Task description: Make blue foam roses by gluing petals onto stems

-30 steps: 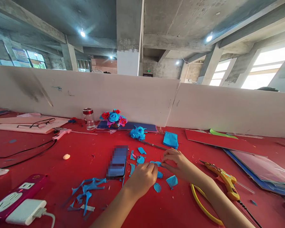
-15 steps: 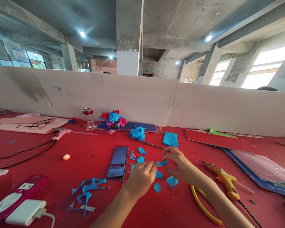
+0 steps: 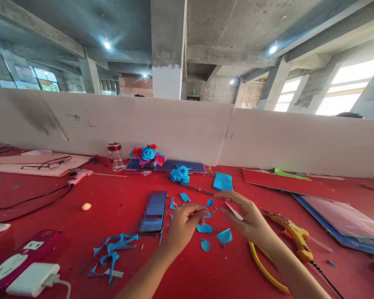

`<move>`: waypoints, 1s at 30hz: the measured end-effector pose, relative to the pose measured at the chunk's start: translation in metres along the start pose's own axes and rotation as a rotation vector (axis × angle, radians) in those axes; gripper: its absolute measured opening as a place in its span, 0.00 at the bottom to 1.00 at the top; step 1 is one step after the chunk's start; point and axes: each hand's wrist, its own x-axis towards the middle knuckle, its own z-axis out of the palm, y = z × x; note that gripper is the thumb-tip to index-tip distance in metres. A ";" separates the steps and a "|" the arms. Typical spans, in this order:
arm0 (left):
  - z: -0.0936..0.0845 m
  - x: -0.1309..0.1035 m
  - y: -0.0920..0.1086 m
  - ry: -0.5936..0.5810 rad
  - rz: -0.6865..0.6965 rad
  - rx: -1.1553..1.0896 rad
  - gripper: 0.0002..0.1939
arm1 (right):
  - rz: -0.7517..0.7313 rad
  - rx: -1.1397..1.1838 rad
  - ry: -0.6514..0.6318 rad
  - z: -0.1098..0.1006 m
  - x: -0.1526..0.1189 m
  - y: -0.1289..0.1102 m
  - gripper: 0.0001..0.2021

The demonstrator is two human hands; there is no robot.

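My left hand (image 3: 187, 226) is closed in a pinch, its fingertips at a small curled blue paper petal (image 3: 209, 202); its exact grip is partly hidden. Opposite it, my right hand (image 3: 247, 214) curves with a slim silvery pointed tool (image 3: 233, 210) between thumb and fingers; it looks like tweezers. Under and around both hands lie cut blue petals: a wide one (image 3: 205, 228), a rounded one (image 3: 205, 245) and a larger one (image 3: 225, 237). Beyond them rests a bunch of blue paper flowers (image 3: 180, 174) on a thin stem (image 3: 200, 189).
A phone (image 3: 153, 211) and blue scraps (image 3: 114, 251) lie left. At right are a yellow glue gun (image 3: 289, 232), yellow-handled tool (image 3: 263, 270) and plastic-covered sheets (image 3: 345, 218). Behind stand a glass jar (image 3: 115, 157) and a flower arrangement (image 3: 148, 155), before a white partition (image 3: 187, 128).
My hands have moved apart slightly. The small blue piece that was between them now sits by my left fingertips, and the silvery tool has come into sight in my right hand.
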 end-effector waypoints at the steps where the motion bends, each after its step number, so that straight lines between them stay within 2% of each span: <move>1: 0.000 0.000 0.001 -0.011 -0.002 -0.015 0.10 | 0.004 0.006 0.005 0.002 0.000 -0.003 0.12; 7: 0.000 -0.001 0.000 -0.070 0.001 -0.043 0.10 | 0.084 0.053 0.033 0.011 0.004 -0.012 0.09; 18: 0.001 0.000 -0.004 -0.055 0.017 0.083 0.11 | 0.166 -0.037 0.108 0.011 0.007 -0.013 0.07; 27: 0.000 0.000 -0.010 -0.036 0.028 0.072 0.10 | -0.029 -0.206 0.198 0.009 0.002 -0.013 0.07; 30: 0.001 0.000 -0.011 -0.041 0.051 0.083 0.10 | -0.202 -0.308 0.102 0.001 0.004 -0.010 0.08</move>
